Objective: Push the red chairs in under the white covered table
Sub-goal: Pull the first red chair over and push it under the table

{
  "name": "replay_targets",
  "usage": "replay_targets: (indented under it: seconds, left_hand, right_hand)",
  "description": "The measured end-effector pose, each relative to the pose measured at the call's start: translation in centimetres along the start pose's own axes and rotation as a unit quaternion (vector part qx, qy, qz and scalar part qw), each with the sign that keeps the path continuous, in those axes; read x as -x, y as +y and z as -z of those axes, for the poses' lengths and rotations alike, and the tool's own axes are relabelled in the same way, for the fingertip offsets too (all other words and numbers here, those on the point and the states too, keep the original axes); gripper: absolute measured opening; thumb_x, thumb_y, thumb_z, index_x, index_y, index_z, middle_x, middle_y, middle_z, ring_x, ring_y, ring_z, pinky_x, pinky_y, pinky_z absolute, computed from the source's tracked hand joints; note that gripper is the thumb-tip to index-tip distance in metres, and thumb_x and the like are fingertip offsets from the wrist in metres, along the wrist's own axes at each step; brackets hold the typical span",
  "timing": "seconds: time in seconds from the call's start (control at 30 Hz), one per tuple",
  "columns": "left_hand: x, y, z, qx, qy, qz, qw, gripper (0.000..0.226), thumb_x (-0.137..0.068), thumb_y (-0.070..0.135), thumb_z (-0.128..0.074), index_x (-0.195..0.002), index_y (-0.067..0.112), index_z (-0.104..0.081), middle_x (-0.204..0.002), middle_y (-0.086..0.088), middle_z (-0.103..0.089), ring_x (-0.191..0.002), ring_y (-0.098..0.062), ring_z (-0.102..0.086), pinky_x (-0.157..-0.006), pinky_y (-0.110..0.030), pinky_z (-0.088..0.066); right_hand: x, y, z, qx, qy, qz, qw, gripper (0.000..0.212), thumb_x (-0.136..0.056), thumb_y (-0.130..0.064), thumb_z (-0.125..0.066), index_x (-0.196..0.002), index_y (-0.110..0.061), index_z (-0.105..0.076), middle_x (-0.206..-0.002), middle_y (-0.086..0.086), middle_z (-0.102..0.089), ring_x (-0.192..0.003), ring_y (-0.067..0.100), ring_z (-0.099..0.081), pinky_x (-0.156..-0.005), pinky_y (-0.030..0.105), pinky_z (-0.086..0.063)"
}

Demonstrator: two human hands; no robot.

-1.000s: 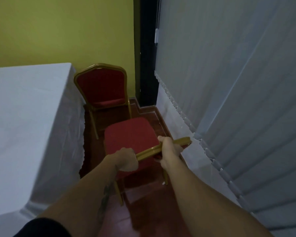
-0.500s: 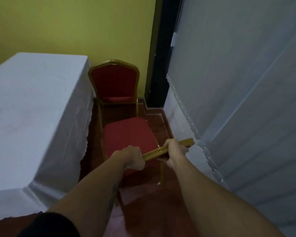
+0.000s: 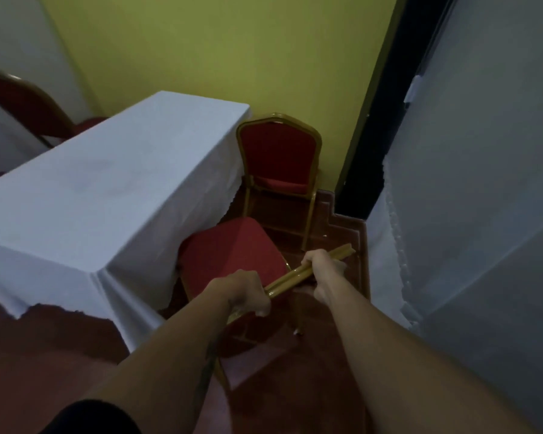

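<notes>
Both hands grip the gold top rail of the near chair (image 3: 232,255): the left hand (image 3: 248,292) is clenched around the rail's left end and the right hand (image 3: 323,264) is wrapped around it further right. The step in hand looks like steering this chair in under the surface (image 3: 113,189). Its red seat sits at the corner of the white cloth, with its left edge touching the hanging drape. It seems angled to the surface, so the next move probably calls for turning it square and pushing toward 10 o'clock, taking care that the legs do not snag the cloth

A 2nd red chair (image 3: 279,158) stands at 12 o'clock, just beside the end of the surface against the yellow-green wall (image 3: 232,51). A 3rd chair back (image 3: 25,104) shows blurred at 10 o'clock, across the surface. Pale drapes (image 3: 483,183) hang along the right, and the floor (image 3: 44,355) is dark red
</notes>
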State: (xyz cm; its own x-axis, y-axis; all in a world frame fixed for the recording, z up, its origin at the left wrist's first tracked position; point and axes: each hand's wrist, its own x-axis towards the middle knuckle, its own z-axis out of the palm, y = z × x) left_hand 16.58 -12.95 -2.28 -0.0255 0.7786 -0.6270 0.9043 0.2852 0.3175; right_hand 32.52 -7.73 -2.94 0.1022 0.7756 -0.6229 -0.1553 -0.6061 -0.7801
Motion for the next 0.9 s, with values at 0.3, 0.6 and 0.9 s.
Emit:
replay_targets:
  seconds: [0.3,0.6,0.9]
  left_hand:
    - [-0.1,0.3,0.3,0.078,0.019,0.057,0.995,0.028,-0.073,0.034,-0.073,-0.094,0.015,-0.067,-0.098,-0.006,-0.067,-0.089,-0.025,-0.066,-0.077,-0.035,-0.055]
    - [-2.3,-0.8,3.5,0.092,0.016,0.054,0.994,0.032,-0.074,0.038,-0.077,-0.093,0.017,-0.062,-0.088,-0.003,-0.062,-0.072,-0.022,-0.060,-0.081,-0.040,-0.061]
    - [-4.9,-2.5,5.7,0.090,0.008,0.039,0.995,0.041,-0.073,0.043,-0.075,-0.101,0.016,-0.063,-0.108,-0.006,-0.064,-0.099,-0.028,-0.065,-0.090,-0.044,-0.058]
  right_hand:
    - [-3.3,-2.4,-2.0,0.100,-0.068,-0.013,0.993,0.055,-0.073,0.003,-0.060,-0.128,0.003,-0.052,-0.089,0.018,-0.064,-0.075,0.032,-0.069,-0.048,0.045,-0.060]
    - [-6.8,-4.8,-6.2,0.163,-0.086,-0.012,0.983,0.050,-0.073,0.000,-0.057,-0.124,0.003,-0.055,-0.100,0.020,-0.062,-0.087,0.036,-0.068,-0.055,0.046,-0.060]
    - [-8.9,-6.7,-9.3,0.210,-0.099,0.006,0.973,0.011,-0.078,0.000,-0.055,-0.086,-0.006,-0.051,-0.083,0.014,-0.055,-0.074,0.030,-0.062,-0.056,0.041,-0.054]
